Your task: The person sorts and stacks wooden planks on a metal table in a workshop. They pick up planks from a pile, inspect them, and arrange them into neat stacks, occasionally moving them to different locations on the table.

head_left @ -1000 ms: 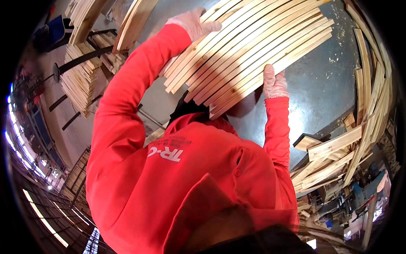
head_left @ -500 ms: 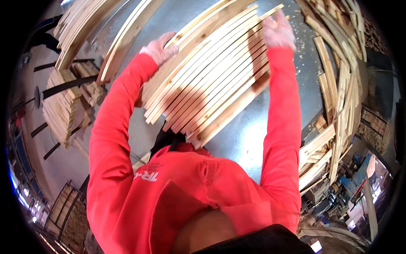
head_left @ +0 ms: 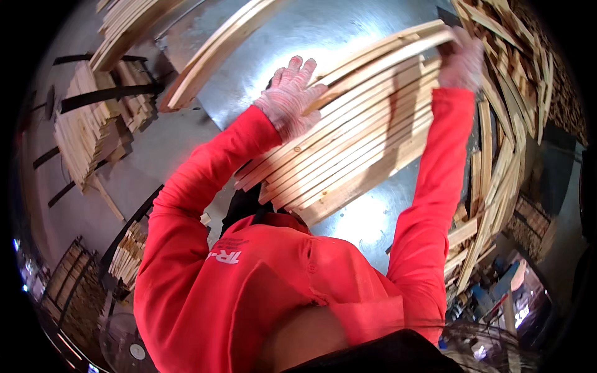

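The fingers of my left hand are spread loosely, two of the tips pointing up the frame and the thumb angled right, over the left part of the uppermost wooden strips; I can't tell whether the palm presses on them. My right hand, at the upper right, is blurred, its fingers bent around the right end of a pale upper strip; how tightly they close I can't make out. Both hands wear thin, whitish gloves.

The strips lie side by side in a slanted bundle at the centre, rising toward the right, and a dark shadow falls across their right half. Under them is a grey, shiny tabletop. Separate long boards stand near its upper left corner. At the left of the frame a stack of cut wood sits beside black bars. A tangled heap of offcuts runs down the right side.
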### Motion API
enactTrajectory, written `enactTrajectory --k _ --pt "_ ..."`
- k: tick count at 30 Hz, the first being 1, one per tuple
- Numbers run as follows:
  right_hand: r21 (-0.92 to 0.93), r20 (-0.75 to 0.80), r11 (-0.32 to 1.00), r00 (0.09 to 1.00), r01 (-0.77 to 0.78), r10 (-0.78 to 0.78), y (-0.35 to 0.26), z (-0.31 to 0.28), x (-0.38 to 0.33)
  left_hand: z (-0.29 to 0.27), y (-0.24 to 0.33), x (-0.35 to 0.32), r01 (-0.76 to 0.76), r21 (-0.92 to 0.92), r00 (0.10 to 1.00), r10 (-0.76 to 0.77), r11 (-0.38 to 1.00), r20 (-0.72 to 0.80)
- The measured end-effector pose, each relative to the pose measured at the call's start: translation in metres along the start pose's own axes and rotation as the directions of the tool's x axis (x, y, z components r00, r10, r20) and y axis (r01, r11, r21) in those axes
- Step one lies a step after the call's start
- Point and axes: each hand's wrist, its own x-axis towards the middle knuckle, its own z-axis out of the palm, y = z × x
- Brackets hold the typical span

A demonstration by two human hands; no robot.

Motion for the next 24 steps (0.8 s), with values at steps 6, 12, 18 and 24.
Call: enactTrajectory --k 6,12,18,24 --pt "-0.515 -0.009 0.745 0.866 0.425 -0.500 -0.020 -0.065 -0.056 -0.108 -0.017 -0.015 -0.318 0.003 0.882 0.297 0.948 -0.366" --pt "-0.147 -0.291 0.982 0.944 0.119 -0.158 0.031 -0.138 -0.143 -0.078 -0.117 0.024 0.203 0.365 0.970 -0.136 0.909 -0.202" --pt "-0.339 -0.511 0.923 0.860 -0.185 -0.015 0.085 -0.226 -0.243 -0.044 -0.132 0.046 0.629 0.141 0.772 -0.636 0.765 0.009" --pt "-0.523 -0.527 0.755 0.846 -0.396 0.079 0.125 -0.231 -0.295 -0.127 -0.152 0.038 0.522 0.087 0.840 -0.494 0.848 -0.223"
